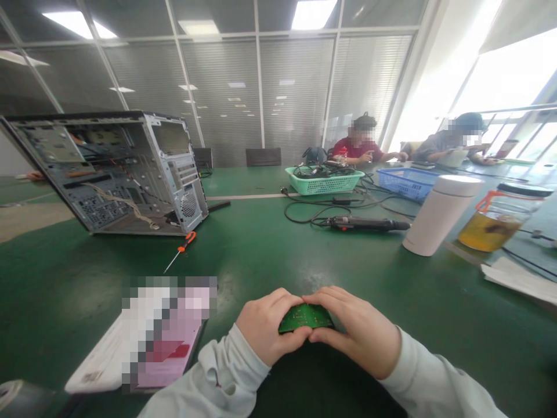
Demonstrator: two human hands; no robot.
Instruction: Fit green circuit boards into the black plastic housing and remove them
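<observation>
A small green circuit board (306, 317) is held just above the green table, close in front of me. My left hand (270, 319) grips its left end, fingers over the far edge and thumb along the near edge. On the right end, my right hand (354, 328) pinches it the same way. The two thumbs and the fingertips almost meet at the middle. Part of the board's ends is hidden under my fingers. Solder points show on its upper face.
An open computer case (143, 174) stands at the left, with an orange-handled screwdriver (187, 239) before it. Cables fill a green basket (324, 184); a blue basket (407, 183) is beside it. An electric screwdriver (365, 224), white bottle (441, 215) and jar (496, 223) stand right. Two people sit behind.
</observation>
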